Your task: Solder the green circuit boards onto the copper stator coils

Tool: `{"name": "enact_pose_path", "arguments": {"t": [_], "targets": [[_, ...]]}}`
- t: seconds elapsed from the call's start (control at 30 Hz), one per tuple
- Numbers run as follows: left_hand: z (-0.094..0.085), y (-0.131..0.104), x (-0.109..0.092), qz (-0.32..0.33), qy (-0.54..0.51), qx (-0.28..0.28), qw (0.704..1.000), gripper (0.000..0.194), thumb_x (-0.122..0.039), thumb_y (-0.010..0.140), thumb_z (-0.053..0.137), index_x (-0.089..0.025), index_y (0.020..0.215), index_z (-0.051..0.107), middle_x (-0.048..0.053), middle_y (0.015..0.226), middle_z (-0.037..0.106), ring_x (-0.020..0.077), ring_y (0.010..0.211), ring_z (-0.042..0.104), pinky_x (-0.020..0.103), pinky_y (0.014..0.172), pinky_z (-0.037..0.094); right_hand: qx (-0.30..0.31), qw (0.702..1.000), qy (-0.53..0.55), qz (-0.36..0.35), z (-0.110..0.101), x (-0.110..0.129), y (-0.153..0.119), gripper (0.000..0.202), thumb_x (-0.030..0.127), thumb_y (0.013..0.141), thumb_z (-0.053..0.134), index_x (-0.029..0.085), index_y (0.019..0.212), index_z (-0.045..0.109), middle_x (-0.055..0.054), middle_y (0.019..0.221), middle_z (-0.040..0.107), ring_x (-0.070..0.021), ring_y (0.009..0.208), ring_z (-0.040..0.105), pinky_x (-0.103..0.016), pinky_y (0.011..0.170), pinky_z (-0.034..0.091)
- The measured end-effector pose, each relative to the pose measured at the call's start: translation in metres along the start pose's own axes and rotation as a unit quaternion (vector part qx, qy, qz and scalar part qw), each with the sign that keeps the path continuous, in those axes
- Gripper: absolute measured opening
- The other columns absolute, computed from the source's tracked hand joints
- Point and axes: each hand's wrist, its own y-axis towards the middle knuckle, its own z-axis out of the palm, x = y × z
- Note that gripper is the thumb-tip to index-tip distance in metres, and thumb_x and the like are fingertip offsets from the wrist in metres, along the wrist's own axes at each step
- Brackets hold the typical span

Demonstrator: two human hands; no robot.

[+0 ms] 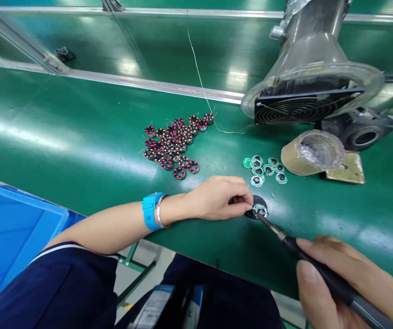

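Observation:
My right hand (350, 278) grips the black handle of a soldering iron (295, 249), whose tip meets a small round circuit board (260, 210). That board sits on a round black holder (260, 200) on the green table. My left hand (222, 198) has its thumb and fingers pressed together at the board's left edge; what they pinch is too small to make out. Several round green boards (268, 170) with black centres lie just beyond. Further left is a cluster of wound coil rings (174, 142), red and copper coloured.
A clear fume hood with a black fan (306, 107) overhangs the back right. Below it stand a tan cup (294, 155), a small block (350, 169) and a dark holder (364, 130). Thin wire (199, 77) hangs behind the coils. A blue bin (11, 237) is at left.

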Motion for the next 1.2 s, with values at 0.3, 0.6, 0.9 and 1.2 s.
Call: {"name": "enact_pose_path", "arguments": {"t": [0.3, 0.6, 0.9, 1.2], "targets": [[0.0009, 0.0002, 0.0, -0.006, -0.003, -0.005, 1.0, 0.009, -0.016, 0.085, 0.059, -0.016, 0.085, 0.069, 0.001, 0.083, 0.068, 0.0098, 0.073, 0.062, 0.02, 0.069, 0.047, -0.04, 0.998, -0.038, -0.016, 0.0015, 0.003, 0.0029, 0.022, 0.016, 0.085, 0.062, 0.028, 0.104, 0.065, -0.002, 0.079, 0.063, -0.0173, 0.066, 0.064, -0.032, 0.059, 0.053], [0.0028, 0.0, -0.0003, -0.013, -0.009, -0.01, 1.0, 0.01, -0.017, 0.085, 0.058, -0.016, 0.084, 0.068, 0.001, 0.082, 0.067, 0.0091, 0.072, 0.062, 0.019, 0.067, 0.047, -0.001, 0.999, -0.05, 0.015, -0.0017, 0.0011, -0.0025, 0.024, 0.018, 0.084, 0.065, 0.028, 0.106, 0.066, -0.002, 0.084, 0.067, -0.0177, 0.069, 0.068, -0.032, 0.065, 0.057], [0.0031, 0.0, -0.0005, -0.011, -0.002, -0.014, 1.0, 0.011, -0.016, 0.084, 0.058, -0.016, 0.084, 0.069, 0.0, 0.08, 0.066, 0.0086, 0.071, 0.061, 0.019, 0.067, 0.046, 0.021, 0.999, -0.03, 0.007, -0.0049, -0.005, -0.0023, 0.026, 0.018, 0.086, 0.064, 0.028, 0.11, 0.066, -0.001, 0.079, 0.067, -0.0152, 0.065, 0.067, -0.028, 0.066, 0.058], [0.0032, -0.0001, -0.0005, -0.014, 0.0, -0.013, 1.0, 0.01, -0.018, 0.085, 0.058, -0.016, 0.083, 0.068, 0.0, 0.08, 0.066, 0.0088, 0.071, 0.061, 0.019, 0.067, 0.047, 0.019, 1.0, -0.014, 0.014, -0.0023, -0.0043, -0.001, 0.026, 0.019, 0.086, 0.064, 0.029, 0.109, 0.066, 0.001, 0.075, 0.066, -0.015, 0.063, 0.067, -0.028, 0.065, 0.059]]}}
